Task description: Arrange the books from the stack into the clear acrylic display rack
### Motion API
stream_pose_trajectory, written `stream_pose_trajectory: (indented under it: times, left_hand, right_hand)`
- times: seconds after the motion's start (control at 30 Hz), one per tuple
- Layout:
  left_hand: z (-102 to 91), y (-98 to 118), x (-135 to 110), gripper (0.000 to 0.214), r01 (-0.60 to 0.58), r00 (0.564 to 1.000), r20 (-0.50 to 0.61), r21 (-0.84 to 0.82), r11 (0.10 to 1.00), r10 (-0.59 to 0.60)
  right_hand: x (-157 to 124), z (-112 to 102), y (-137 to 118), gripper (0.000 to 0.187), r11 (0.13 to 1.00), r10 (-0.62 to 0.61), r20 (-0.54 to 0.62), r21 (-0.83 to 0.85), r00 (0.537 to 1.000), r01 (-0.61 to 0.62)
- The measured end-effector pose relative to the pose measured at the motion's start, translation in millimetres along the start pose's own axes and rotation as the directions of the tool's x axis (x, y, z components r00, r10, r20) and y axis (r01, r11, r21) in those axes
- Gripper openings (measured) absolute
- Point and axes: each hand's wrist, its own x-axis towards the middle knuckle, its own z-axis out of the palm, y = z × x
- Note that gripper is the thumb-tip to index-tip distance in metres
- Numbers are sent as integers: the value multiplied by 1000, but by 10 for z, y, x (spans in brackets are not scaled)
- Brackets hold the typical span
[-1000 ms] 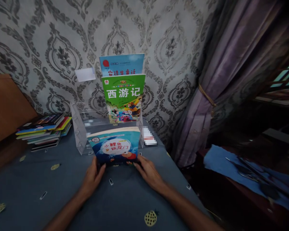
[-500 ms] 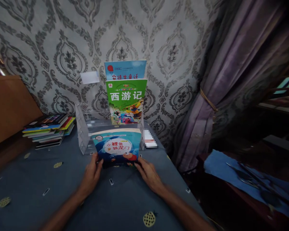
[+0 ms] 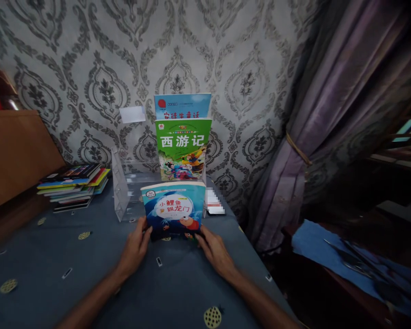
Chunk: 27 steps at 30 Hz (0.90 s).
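Between my two hands stands a blue picture book (image 3: 173, 208), its front cover toward me, in front of a clear plastic book stand (image 3: 121, 192). My left hand (image 3: 137, 242) grips its lower left edge, thumb in front. At the lower right edge, my right hand (image 3: 214, 249) holds the book the same way. Fingers behind the cover are hidden. On the stand, a green book (image 3: 183, 148) leans upright, and a light blue book (image 3: 181, 105) rises behind it, mostly covered.
A pile of books (image 3: 71, 185) lies at the left beside a brown box (image 3: 20, 157). Right of the stand is a white, blurred-out item (image 3: 215, 203). A tied curtain (image 3: 284, 183) hangs at the right, near a blue cloth (image 3: 315, 242) with dark tools on it.
The view has shifted a little, so most things sit slightly further right. Both hands still hold the blue picture book, which has moved slightly right relative to the stand.
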Motion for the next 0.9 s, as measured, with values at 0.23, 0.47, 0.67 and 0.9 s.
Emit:
stream_pose_trajectory:
  times: [0.23, 0.47, 0.67, 0.9]
  left_hand:
    - [-104, 161, 240, 28, -127, 991, -44, 48, 991, 129]
    - [-404, 672, 918, 32, -358, 931, -36, 107, 928, 363]
    - [-601, 982, 1645, 35, -481, 843, -165, 194, 855, 512]
    - [-622, 985, 1928, 33, -502, 801, -191, 300, 811, 567]
  right_hand:
    - [176, -152, -66, 20, 999, -20, -52, 33, 998, 21]
    - [765, -691, -333, 22, 986, -165, -149, -43, 975, 160]
    - [1524, -1148, -506, 26, 940, -336, -267, -152, 903, 305]
    - [1895, -1189, -429, 27, 925, -376, -294, -168, 878, 340]
